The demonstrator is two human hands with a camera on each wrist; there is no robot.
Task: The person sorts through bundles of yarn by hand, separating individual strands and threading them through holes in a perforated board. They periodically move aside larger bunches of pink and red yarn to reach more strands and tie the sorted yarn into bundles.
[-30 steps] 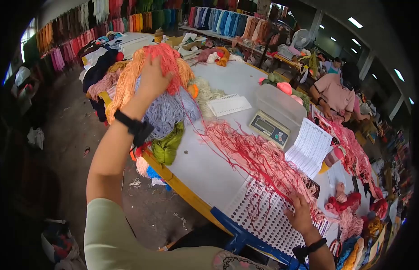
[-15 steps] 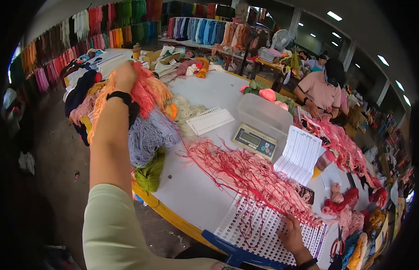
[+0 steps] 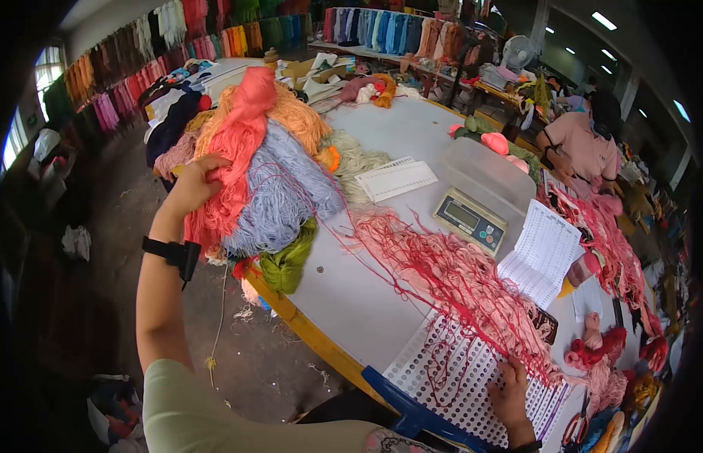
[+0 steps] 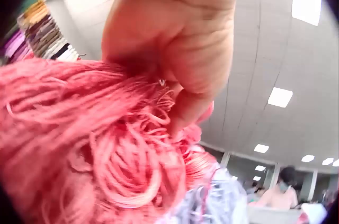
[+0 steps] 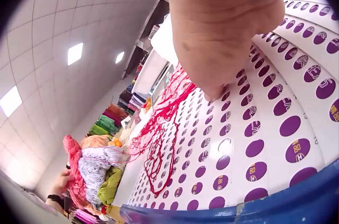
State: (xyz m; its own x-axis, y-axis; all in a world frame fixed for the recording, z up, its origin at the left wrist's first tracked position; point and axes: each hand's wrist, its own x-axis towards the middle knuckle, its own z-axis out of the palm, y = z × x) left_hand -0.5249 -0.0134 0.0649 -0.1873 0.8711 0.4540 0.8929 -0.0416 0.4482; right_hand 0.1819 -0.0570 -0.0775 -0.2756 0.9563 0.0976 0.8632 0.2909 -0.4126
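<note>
The left hand (image 3: 194, 185) grips a coral yarn skein (image 3: 249, 132) at its lower left side; in the left wrist view the fingers of that hand (image 4: 175, 49) curl into the coral strands (image 4: 122, 171). Beneath and beside the skein lie lavender yarn (image 3: 279, 189), orange yarn (image 3: 302, 121) and a green bundle (image 3: 289, 260). The right hand (image 3: 508, 396) rests with relaxed fingers on a sheet of purple dots (image 3: 472, 377), at the edge of a pink and red yarn pile (image 3: 449, 279). In the right wrist view, that hand (image 5: 228, 33) touches the dotted sheet (image 5: 254, 147).
A digital scale (image 3: 469, 219) with a clear tub (image 3: 491, 175) stands behind the pink pile, near a folded printed paper (image 3: 540, 253) and white cards (image 3: 397, 180). Red-handled scissors (image 3: 576, 426) lie at the right. A person in a pink shirt (image 3: 585, 147) is at the far right.
The left hand has moved from the top of the coral skein down to its lower left side, and the skein now hangs over the lavender yarn's left edge. The right hand stays by the pink pile.
</note>
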